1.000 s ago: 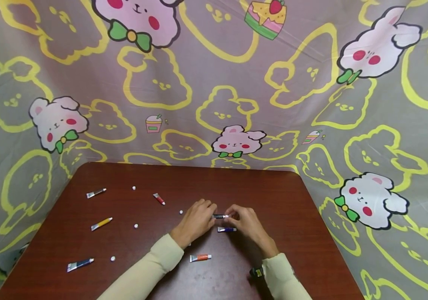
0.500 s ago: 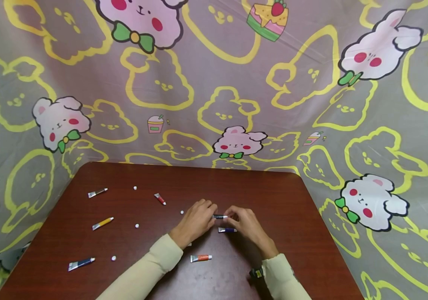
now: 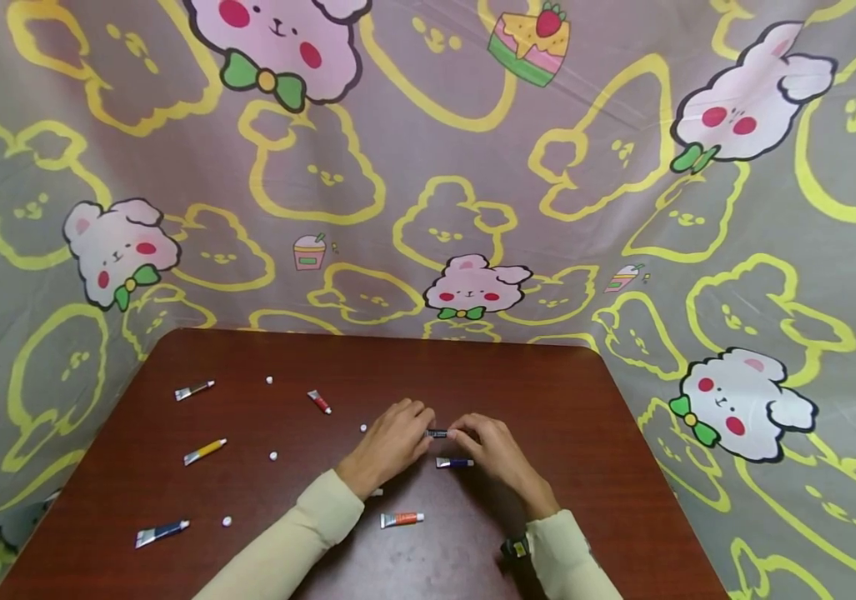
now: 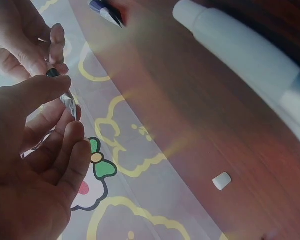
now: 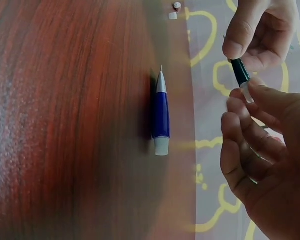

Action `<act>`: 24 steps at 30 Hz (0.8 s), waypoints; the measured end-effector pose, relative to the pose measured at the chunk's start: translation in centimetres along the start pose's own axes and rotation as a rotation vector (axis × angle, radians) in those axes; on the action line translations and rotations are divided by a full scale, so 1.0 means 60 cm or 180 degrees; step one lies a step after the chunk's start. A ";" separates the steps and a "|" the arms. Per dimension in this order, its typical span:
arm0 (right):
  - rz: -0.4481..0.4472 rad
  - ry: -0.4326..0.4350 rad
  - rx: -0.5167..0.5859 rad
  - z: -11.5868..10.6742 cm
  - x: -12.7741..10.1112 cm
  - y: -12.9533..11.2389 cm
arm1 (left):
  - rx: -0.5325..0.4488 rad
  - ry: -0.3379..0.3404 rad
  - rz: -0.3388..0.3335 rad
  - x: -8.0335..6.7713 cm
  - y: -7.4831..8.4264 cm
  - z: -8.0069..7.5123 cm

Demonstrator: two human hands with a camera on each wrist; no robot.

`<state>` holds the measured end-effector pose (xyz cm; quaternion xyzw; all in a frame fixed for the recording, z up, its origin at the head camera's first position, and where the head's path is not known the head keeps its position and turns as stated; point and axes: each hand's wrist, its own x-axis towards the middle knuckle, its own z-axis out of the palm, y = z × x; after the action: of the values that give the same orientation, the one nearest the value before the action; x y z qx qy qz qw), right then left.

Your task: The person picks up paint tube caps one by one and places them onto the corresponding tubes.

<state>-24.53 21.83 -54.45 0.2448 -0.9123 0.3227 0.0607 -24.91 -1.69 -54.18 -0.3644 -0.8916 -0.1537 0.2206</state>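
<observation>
A small black paint tube [image 3: 438, 433] is held just above the table [image 3: 593, 433] between both hands: its body is pinched by the left hand [image 3: 392, 442], its white cap end by the right hand [image 3: 493, 450]. A blue tube [image 3: 454, 462] lies just beneath the right fingers.

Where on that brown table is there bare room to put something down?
The right side of the table, beyond the right hand, shows bare wood, as does the far strip along the cloth backdrop. The left half is crowded with paint tubes like the yellow tube and loose white caps. The orange tube lies between the sleeves.
</observation>
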 end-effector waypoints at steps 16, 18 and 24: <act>0.0143 0.0107 0.0543 0.000 0.001 0.003 | -0.0061 0.0084 0.0020 0.001 0.002 0.003; 0.0154 0.0114 0.0552 0.000 0.001 0.003 | -0.0081 0.0075 0.0037 0.001 0.002 0.002; 0.0315 0.0060 0.0627 -0.002 -0.001 0.004 | -0.0097 0.0080 0.0086 0.002 0.002 0.000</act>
<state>-24.58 22.11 -54.49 0.2012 -0.8865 0.4157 0.0290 -24.91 -1.56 -54.08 -0.3777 -0.8813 -0.1689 0.2282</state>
